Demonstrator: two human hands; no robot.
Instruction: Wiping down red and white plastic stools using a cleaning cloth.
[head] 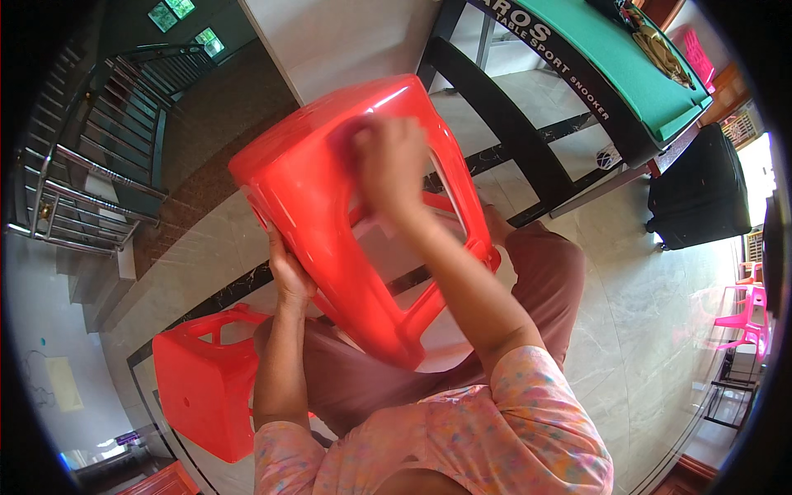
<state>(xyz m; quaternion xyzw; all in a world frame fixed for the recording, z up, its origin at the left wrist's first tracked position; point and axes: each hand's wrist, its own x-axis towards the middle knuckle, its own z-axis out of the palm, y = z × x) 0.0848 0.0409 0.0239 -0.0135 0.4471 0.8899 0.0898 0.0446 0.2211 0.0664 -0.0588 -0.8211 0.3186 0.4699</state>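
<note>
A glossy red plastic stool point(297, 179) lies tilted over my lap, its open leg frames turned towards me and to the right. My left hand point(289, 269) grips its left edge, fingers hidden behind the plastic. Pressed to the upper side panel, my right hand point(393, 164) is blurred by motion. Under its fingers is a dark purplish cloth or pad point(349, 139), too blurred to name more exactly. A second red plastic stool point(207, 396) rests on its side on the floor, beside my left forearm.
A snooker table point(557, 37) with green cloth and black legs stands ahead on the right. Beyond it is a black suitcase point(699, 185). Metal stair railings point(105, 167) rise at the left. A pink plastic chair point(745, 315) stands far right on the tiled floor point(637, 309).
</note>
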